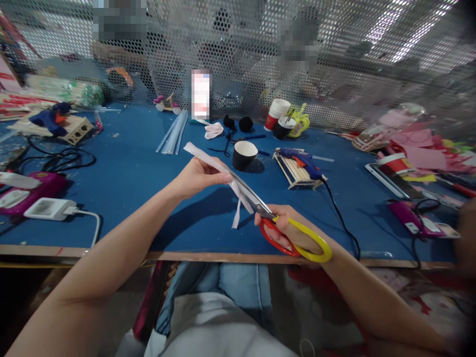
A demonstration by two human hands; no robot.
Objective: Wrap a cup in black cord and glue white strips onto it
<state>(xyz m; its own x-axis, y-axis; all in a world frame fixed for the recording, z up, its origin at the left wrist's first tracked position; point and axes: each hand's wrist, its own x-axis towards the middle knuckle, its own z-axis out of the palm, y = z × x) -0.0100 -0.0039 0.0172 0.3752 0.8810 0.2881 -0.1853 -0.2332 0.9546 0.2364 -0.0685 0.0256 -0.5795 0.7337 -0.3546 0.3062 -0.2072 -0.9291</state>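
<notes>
Pinched between the thumb and fingers of my left hand is a pale strip of paper, held in the air above the table. A narrow piece dangles from its lower right end. My right hand is wrapped round the scissors, which have one yellow and one red handle loop. Their blades point up and left and lie along the strip, close to my left fingertips. Just beyond the blades a black paper cup with a white inside stands upright on the table.
Right of the cup, a blue glue gun rests on a wooden stick rack, its cord trailing to the front edge. Clear glue sticks lie at back left. A purple power strip sits left. A perforated metal screen closes the back.
</notes>
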